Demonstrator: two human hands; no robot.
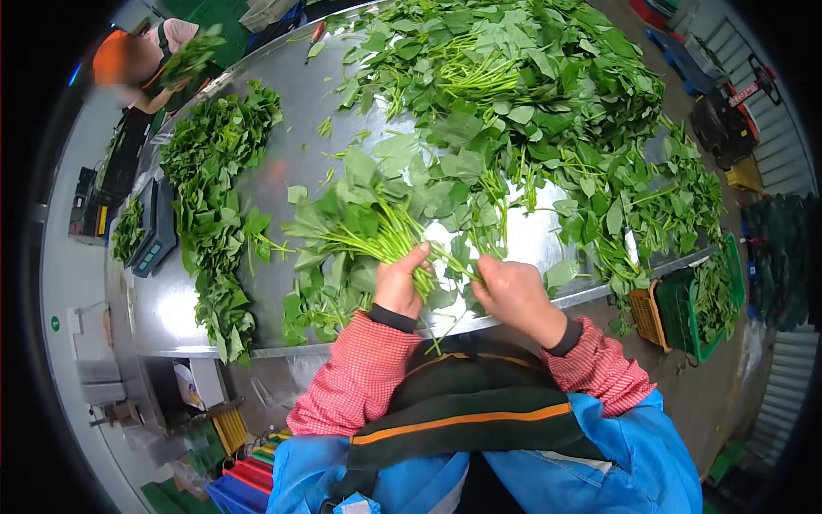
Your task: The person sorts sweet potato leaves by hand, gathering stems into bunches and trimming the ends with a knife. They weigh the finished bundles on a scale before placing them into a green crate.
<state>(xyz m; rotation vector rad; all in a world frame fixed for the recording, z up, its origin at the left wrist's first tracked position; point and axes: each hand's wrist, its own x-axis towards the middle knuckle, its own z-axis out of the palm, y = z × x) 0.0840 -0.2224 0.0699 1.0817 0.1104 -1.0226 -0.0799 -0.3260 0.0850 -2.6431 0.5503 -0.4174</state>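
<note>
Leafy greens on a steel table [300, 128]; clock centred on the held bunch, 12 pointing away from the wearer. Left hand [400, 286]: fingers closed around a thick bunch of leafy stems [368, 227], thumb over the stalks, leaves fanning toward 10 and 11, cut ends poking out below the fist. Right hand [516, 295], at 4, just beside the left: thumb and forefinger pinched narrow on a few thin stems [454, 261] that slant across from the bunch. Bunch sits over the near edge of the table. Loose leafy stems [312, 304] lie at 7, close by. Large heap of greens [548, 86] from 1 to 2, pale stalks showing on top, stragglers trailing toward 3. Long row of greens [214, 197] at 9 to 10, well apart from the hands. Digital scale [154, 240] at 9, beyond that row, more greens on it. Co-worker [145, 73] in an orange cap at 10 to 11, across the table corner, holding a leafy bundle [193, 58]. Green crate [736, 283] with greens inside at 3 to 4, off the table's side.
</note>
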